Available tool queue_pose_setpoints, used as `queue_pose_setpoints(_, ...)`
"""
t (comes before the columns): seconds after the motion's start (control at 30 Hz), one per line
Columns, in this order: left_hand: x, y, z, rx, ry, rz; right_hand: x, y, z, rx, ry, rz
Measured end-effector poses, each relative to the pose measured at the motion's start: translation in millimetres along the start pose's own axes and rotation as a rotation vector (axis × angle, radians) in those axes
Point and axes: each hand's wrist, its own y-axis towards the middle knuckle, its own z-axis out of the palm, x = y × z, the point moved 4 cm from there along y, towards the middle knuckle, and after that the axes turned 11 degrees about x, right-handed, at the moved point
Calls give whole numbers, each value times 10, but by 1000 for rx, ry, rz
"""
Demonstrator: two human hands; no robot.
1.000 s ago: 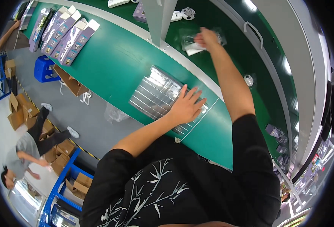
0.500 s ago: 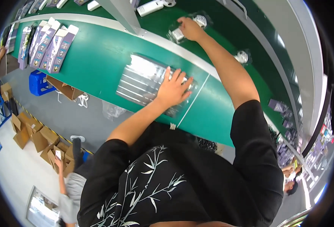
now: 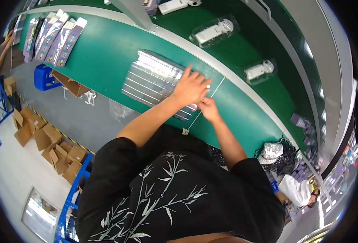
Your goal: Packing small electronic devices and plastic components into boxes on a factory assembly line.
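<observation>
A fanned stack of clear, shiny plastic bags [image 3: 146,79] with pale stripes lies on the green worktable [image 3: 106,48]. My left hand [image 3: 192,87] rests over the stack's right end, open, its fingers stretched out. Just below those fingers, my right hand [image 3: 208,109] is closed in a pinch at the same end of the stack. What its fingertips hold, if anything, is hidden. Beyond the table's pale rail, a white device with a round head [image 3: 213,32] lies in a clear bag on a green surface. A similar bagged white device [image 3: 260,72] lies to its right.
Several purple printed boxes [image 3: 67,44] stand at the table's far left. A grey post [image 3: 134,12] rises from the rail. Black shredded material with a silver bundle [image 3: 271,153] sits at right. A blue stool [image 3: 45,77] and open cartons [image 3: 59,156] are on the left.
My right hand has left the bagged device beyond the rail and come back beside my left hand, closing in a pinch. The device stays behind. My left hand remains on the bags.
</observation>
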Motion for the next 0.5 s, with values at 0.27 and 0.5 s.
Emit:
queue_pose_setpoints(0.27, 83, -59, 66, 146, -15, -26, 407, -844, -343, -576, -280, 17)
queue_pose_setpoints(0.5, 90, -126, 17, 79, -20, -24, 3344, 1028, -392, -387, -228, -282)
